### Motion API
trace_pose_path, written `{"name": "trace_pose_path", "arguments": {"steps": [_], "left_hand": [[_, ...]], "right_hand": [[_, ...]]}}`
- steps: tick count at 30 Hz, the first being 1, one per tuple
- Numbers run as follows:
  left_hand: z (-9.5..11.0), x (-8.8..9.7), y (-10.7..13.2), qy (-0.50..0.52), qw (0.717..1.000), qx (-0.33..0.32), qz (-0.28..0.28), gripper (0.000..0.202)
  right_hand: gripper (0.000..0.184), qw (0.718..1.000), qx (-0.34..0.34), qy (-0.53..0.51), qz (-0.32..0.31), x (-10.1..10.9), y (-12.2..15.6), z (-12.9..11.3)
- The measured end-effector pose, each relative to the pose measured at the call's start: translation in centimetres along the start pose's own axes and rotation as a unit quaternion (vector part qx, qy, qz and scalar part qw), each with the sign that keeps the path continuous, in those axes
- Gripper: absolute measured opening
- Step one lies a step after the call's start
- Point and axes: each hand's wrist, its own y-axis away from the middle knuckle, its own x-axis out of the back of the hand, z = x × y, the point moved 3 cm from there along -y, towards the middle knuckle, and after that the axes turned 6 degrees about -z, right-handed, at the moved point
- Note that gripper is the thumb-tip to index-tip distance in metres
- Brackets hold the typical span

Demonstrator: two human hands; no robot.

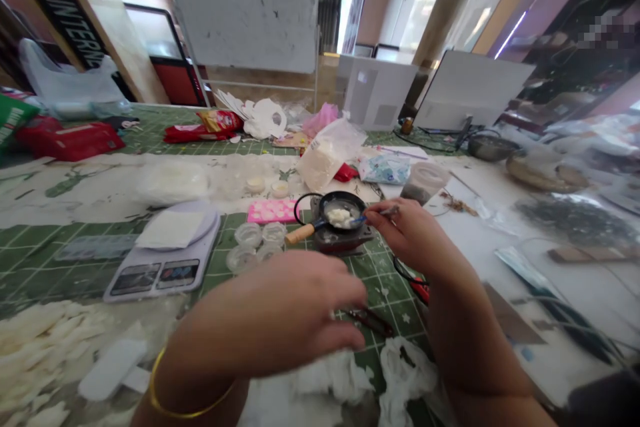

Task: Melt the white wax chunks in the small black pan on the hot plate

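My right hand point(410, 230) is closed around a thin stirring tool with a blue end point(358, 220), whose exact kind I cannot make out. Its tip touches white chunks point(340, 217) in a small black frying pan point(361, 201). The pan has a wooden handle point(300, 233) and sits on a small dark burner point(345, 243). My left hand point(295, 310), slightly blurred, hovers nearer to me with thumb and fingers apart and nothing visible between them. Just beyond its fingertips lies a dark red-brown tool point(373, 321), partly hidden. A yellow bangle point(187, 413) circles the left wrist.
Left of the pan are several clear round cups point(249, 234), a pink mold point(270, 211) and a kitchen scale point(165, 253) bearing white paper. White flakes point(45, 340) lie front left. Crumpled white tissue point(407, 373) is near me. A cable point(403, 272) runs beside my right forearm.
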Motion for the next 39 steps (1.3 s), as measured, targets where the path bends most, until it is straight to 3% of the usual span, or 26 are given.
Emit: {"name": "trace_pose_path", "arguments": {"steps": [1, 3, 7, 11, 14, 16, 18, 21, 25, 27, 31, 32, 35, 39], "left_hand": [[1.3, -0.8, -0.7, 0.001, 0.998, -0.05, -0.044, 0.019], [3.1, -2.9, -2.8, -0.018, 0.992, -0.083, -0.092, 0.016], [5.1, -8.8, -7.0, -0.084, 0.991, -0.036, -0.102, 0.015], [7.3, -14.7, -8.7, -0.088, 0.988, -0.087, -0.094, 0.03], [7.7, -16.4, -9.1, -0.094, 0.983, -0.09, -0.126, 0.017], [7.3, -15.3, -8.7, -0.083, 0.981, -0.108, -0.139, 0.01], [6.2, -12.5, -7.4, -0.071, 0.988, -0.1, -0.098, 0.006], [3.1, -7.0, -4.3, -0.062, 0.996, 0.035, 0.048, 0.012], [-0.3, -1.7, -0.8, -0.112, 0.948, 0.151, 0.256, 0.02], [-1.3, -0.9, -1.0, -0.183, 0.936, 0.142, 0.267, 0.018], [-2.7, -2.4, -4.0, -0.306, 0.941, 0.027, 0.141, 0.015], [-3.0, -2.9, -4.7, -0.319, 0.939, 0.016, 0.131, 0.016], [-3.6, -3.5, -5.9, -0.345, 0.925, 0.038, 0.157, 0.014], [-3.7, -2.4, -5.5, -0.352, 0.895, 0.124, 0.246, 0.015]], "right_hand": [[0.026, 1.0, 0.002, 0.0, 0.0, 0.0, 0.0, 0.1], [0.026, 1.0, -0.005, 0.008, -0.005, -0.1, -0.1, 0.5], [0.03, 1.0, -0.011, 0.006, -0.017, 0.2, 0.1, 1.3], [0.029, 0.999, 0.009, -0.021, -0.027, 0.4, 0.2, 1.3], [0.028, 1.0, -0.008, -0.011, -0.02, 0.3, 0.0, 1.7], [0.03, 1.0, -0.016, 0.003, -0.018, 0.3, 0.0, 1.9], [0.031, 1.0, -0.009, 0.01, -0.019, 0.4, 0.2, 1.9], [0.03, 1.0, 0.003, 0.013, -0.019, 0.4, 0.3, 1.5], [0.028, 1.0, 0.003, 0.015, -0.026, 0.0, 0.2, 1.1], [0.028, 1.0, -0.001, 0.019, -0.025, -0.1, 0.1, 1.1], [0.028, 1.0, -0.003, 0.014, -0.025, 0.1, 0.0, 1.3], [0.028, 1.0, -0.004, 0.011, -0.026, 0.1, 0.0, 1.4], [0.028, 0.999, -0.001, 0.011, -0.031, 0.2, 0.1, 1.3], [0.028, 1.0, 0.001, 0.016, -0.025, 0.2, 0.1, 1.3]]}}
